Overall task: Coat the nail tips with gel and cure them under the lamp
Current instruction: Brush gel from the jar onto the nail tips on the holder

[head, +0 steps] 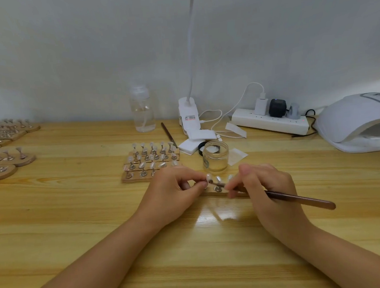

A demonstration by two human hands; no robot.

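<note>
Head view: left hand (176, 189) pinches nail tip (208, 178); right hand (261, 183) grips brush (301, 200), bristles pointing left onto it.

a: any writing to read here?
b: only a label on the white lamp clamp (189, 115), dark and red lines too blurred to make out
a: and the glass jar (215, 157)?
b: its label is illegible too

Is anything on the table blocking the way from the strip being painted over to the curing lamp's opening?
Nothing visible does. The wooden strip lies at the hands; the bare table runs from there to the curing lamp at far right. The glass jar and power strip sit behind that line.
</note>
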